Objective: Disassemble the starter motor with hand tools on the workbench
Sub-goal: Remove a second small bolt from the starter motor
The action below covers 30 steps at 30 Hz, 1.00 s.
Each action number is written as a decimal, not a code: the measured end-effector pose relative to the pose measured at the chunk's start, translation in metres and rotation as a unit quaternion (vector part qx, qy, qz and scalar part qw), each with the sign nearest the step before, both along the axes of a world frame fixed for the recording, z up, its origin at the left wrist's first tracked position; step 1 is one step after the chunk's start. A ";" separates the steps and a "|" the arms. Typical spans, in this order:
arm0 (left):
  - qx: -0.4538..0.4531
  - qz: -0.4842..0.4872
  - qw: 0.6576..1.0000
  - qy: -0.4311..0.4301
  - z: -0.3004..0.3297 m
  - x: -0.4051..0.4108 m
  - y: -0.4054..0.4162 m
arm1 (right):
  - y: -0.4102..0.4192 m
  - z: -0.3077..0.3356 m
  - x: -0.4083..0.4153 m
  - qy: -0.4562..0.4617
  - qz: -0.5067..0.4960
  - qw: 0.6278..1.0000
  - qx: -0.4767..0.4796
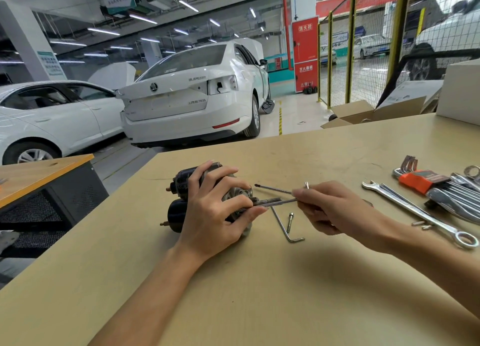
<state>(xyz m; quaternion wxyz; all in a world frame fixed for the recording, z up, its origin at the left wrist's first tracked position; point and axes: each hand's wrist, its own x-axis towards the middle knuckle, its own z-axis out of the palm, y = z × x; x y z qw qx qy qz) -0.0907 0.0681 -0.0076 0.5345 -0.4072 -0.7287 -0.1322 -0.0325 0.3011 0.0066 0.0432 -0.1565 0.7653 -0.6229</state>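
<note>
The starter motor (pixel 181 190), black with a grey metal end, lies on its side on the tan workbench (pixel 259 280). My left hand (pixel 215 210) grips it from above, fingers curled over the body, thumb by the metal end. My right hand (pixel 330 208) pinches a long thin bolt (pixel 275 203) whose far end sits at the motor's end housing. A second long bolt (pixel 272 189) sticks out of the same hand, pointing left above the first.
A hex key (pixel 283 229) and a short bolt (pixel 290 221) lie just right of the motor. Further right lie a combination wrench (pixel 415 213), small pins (pixel 422 225), an orange hex key holder (pixel 420 181) and more wrenches. Cardboard boxes stand at the back right.
</note>
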 end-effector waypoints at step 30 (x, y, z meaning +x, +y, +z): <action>0.029 -0.013 0.999 -0.005 0.000 -0.001 0.003 | -0.015 -0.013 0.002 0.079 -0.072 0.990 -0.089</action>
